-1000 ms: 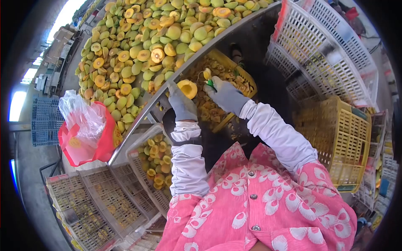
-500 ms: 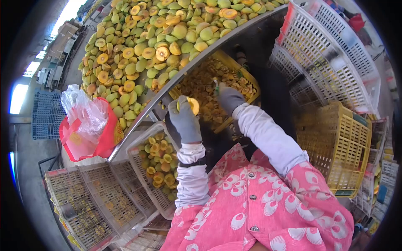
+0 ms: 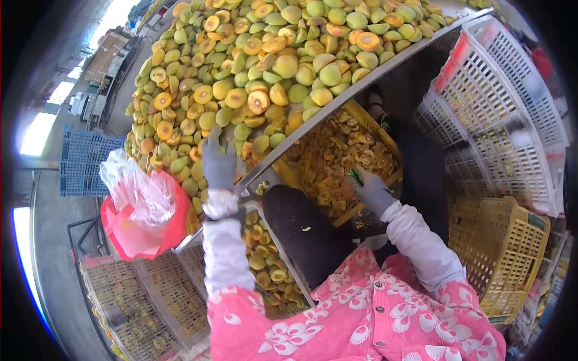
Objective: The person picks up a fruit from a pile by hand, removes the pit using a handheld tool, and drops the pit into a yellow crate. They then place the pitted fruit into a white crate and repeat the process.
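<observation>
The fruit halves (image 3: pixel 258 101) are green and orange, the shirt (image 3: pixel 355 322) white-patterned pink.

A person in a pink, white-patterned top (image 3: pixel 337 325) sits at a metal-edged worktop (image 3: pixel 373 83) heaped with halved yellow-green fruit (image 3: pixel 289 66). The grey-gloved left hand (image 3: pixel 220 161) reaches to the heap's near edge, fingers spread; whether it touches fruit is unclear. The gloved right hand (image 3: pixel 372 192) grips a small green tool (image 3: pixel 356 176) above a yellow crate (image 3: pixel 380 130) of fruit scraps (image 3: pixel 337 159). A pale crate (image 3: pixel 283 251) of fruit halves stands beside the person's left leg. A red bag (image 3: pixel 138 240) with clear plastic (image 3: pixel 141 198) is at the left; white crates (image 3: pixel 494 108) stand at the right.
</observation>
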Tool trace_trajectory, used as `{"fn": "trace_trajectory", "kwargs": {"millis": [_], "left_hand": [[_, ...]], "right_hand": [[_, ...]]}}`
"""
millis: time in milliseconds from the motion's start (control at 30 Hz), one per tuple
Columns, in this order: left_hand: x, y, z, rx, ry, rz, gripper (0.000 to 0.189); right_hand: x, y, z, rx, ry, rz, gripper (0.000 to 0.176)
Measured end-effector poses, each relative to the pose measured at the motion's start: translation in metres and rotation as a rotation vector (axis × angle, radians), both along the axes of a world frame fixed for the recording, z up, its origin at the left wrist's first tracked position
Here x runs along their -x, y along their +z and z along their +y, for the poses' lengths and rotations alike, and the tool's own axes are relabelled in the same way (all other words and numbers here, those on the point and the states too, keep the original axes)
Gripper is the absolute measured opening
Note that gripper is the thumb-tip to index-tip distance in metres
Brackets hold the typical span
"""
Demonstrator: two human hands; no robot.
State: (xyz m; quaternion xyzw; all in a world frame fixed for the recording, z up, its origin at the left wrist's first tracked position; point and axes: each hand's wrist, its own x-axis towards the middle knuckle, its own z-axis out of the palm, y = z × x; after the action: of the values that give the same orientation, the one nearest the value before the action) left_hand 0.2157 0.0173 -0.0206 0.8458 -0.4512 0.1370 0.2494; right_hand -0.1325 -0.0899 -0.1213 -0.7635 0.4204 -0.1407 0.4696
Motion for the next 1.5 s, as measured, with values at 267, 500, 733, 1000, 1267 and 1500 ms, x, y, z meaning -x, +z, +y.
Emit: {"fn": "trace_trajectory", "kwargs": {"millis": [267, 500, 733, 1000, 1267, 1500], "left_hand": [[-0.076, -0.016, -0.099, -0.581, 0.2, -0.039, 0.062], [0.056, 0.018, -0.011, 0.383, -0.406, 1.197, 0.045], [0.186, 0.032, 0.012, 0.816, -0.486, 1.796, 0.047], [0.244, 0.055, 0.014, 0.911, -0.423, 1.695, 0.047], [0.266, 0.068, 0.018, 0.881, -0.465, 1.403, 0.058], [0.263, 0.066, 0.029, 0.736, -0.445, 1.422, 0.045]], "right_hand": [[0.014, -0.001, 0.001, -0.21, -0.054, 0.023, 0.03], [-0.02, 0.069, 0.028, -0.261, 0.09, -0.256, 0.028], [-0.019, 0.128, 0.059, -0.365, 0.134, -0.307, 0.023], [-0.005, 0.125, 0.086, 0.034, 0.015, -0.491, 0.03], [-0.003, 0.127, 0.104, 0.066, -0.051, -0.385, 0.028], [0.019, 0.172, 0.087, -0.924, 0.161, -0.235, 0.036]]}}
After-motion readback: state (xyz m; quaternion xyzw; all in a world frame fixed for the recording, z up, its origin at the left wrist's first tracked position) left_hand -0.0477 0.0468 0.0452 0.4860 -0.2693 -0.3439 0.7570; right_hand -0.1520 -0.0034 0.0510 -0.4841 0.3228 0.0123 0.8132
